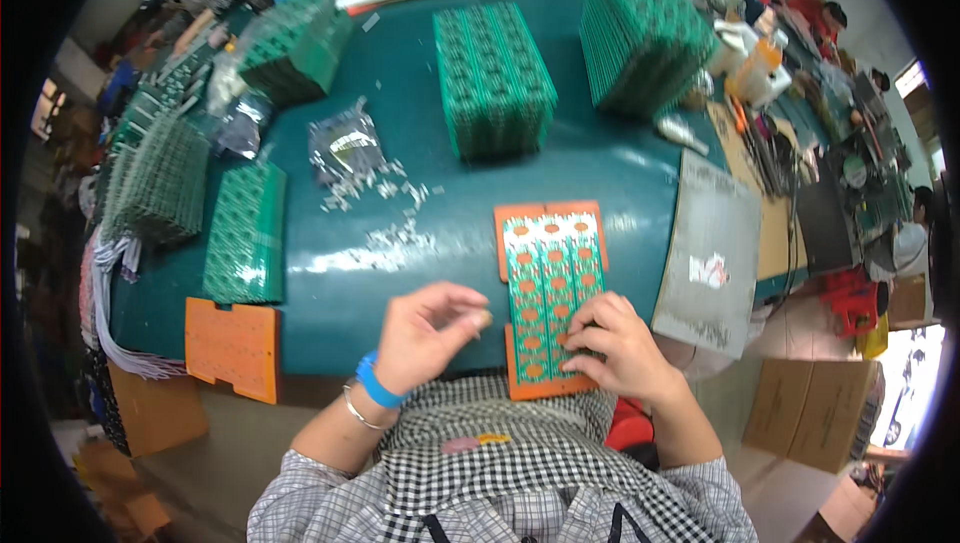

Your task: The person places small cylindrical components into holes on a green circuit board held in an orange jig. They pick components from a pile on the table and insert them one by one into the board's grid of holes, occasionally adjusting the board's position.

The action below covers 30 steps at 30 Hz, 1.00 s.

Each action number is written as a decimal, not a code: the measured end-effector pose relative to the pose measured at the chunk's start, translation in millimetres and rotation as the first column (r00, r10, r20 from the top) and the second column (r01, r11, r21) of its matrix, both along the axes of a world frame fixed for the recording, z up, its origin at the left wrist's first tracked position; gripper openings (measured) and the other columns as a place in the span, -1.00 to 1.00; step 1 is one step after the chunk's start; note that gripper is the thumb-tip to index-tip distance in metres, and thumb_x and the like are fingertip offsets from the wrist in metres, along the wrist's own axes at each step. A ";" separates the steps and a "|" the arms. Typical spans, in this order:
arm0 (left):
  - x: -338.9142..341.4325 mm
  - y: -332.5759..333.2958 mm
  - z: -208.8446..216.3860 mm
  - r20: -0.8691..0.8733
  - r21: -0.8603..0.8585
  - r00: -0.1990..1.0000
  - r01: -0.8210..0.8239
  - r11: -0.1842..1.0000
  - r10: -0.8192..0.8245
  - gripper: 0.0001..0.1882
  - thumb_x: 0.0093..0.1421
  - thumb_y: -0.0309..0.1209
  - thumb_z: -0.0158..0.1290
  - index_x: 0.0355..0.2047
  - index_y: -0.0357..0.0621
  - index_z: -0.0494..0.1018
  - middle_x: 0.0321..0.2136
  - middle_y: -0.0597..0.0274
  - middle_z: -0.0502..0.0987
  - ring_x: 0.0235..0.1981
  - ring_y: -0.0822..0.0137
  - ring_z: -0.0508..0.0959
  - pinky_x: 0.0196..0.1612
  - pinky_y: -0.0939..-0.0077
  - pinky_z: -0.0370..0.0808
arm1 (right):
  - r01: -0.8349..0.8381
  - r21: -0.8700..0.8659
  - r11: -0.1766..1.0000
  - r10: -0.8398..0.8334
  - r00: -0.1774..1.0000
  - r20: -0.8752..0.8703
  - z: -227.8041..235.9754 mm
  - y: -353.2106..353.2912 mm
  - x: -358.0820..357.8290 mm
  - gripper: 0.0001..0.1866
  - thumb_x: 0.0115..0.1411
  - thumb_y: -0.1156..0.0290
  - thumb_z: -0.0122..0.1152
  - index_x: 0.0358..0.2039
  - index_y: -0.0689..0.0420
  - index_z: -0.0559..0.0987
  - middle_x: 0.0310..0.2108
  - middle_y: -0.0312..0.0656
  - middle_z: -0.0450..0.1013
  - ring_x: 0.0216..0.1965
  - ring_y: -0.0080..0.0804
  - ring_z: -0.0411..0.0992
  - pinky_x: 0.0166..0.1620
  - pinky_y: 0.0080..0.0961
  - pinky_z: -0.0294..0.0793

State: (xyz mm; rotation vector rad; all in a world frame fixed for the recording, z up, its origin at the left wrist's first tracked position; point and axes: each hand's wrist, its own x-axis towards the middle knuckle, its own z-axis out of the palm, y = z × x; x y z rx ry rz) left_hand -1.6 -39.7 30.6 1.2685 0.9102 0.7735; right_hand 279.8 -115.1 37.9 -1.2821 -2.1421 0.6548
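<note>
A green circuit-board panel (543, 295) with rows of round openings lies on an orange fixture plate (549, 210) at the table's near edge. My right hand (622, 351) rests over the panel's lower right part, fingers bent and fingertips close together at the board. Whatever is between them is too small to name. To the left of the panel, my left hand (425, 335) is raised with thumb and fingers in a pinch. A tiny piece may be at its fingertips, but I cannot make it out. Small pale parts (400, 240) lie scattered beyond the left hand.
Stacks of green boards stand at the back middle (495, 78), back right (645, 38) and back left (300, 48). Left are more boards (245, 233) and an orange plate (232, 348). A bag of parts (345, 146) lies mid-table; a grey metal plate (705, 258) lies right.
</note>
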 end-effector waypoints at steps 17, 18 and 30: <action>34.5 -18.8 -2.4 0.300 -0.198 0.952 0.128 0.972 -0.064 -0.84 0.32 -0.53 0.16 -0.13 -0.33 0.59 -0.27 0.17 0.66 -0.35 0.46 0.61 -0.24 0.59 0.58 | 0.102 0.275 0.956 -0.016 0.955 -0.298 32.2 33.9 -44.9 -0.82 0.02 0.50 0.46 -0.40 0.18 0.58 -0.31 -0.21 0.53 -0.32 -0.26 0.51 -0.27 -0.38 0.49; 35.6 -21.5 3.9 0.233 -0.163 0.971 0.099 0.982 -0.059 -0.86 0.33 -0.51 0.15 -0.16 -0.34 0.60 -0.30 0.22 0.66 -0.35 0.48 0.60 -0.24 0.59 0.57 | 0.108 0.178 0.978 -0.043 0.941 -0.335 33.0 35.0 -44.4 -0.84 0.05 0.50 0.45 -0.40 0.19 0.59 -0.31 -0.21 0.53 -0.31 -0.26 0.52 -0.25 -0.39 0.50; 44.0 -12.6 10.5 -0.158 0.667 0.971 -0.029 0.745 0.179 -0.92 0.14 -0.55 0.27 -0.33 -0.20 0.63 -0.41 0.14 0.68 -0.43 0.20 0.63 -0.30 0.40 0.52 | -0.024 -0.177 0.984 -0.060 0.891 -0.451 28.5 49.5 -30.4 -0.93 0.18 0.53 0.32 -0.38 0.22 0.59 -0.27 -0.20 0.54 -0.21 -0.34 0.53 -0.15 -0.43 0.54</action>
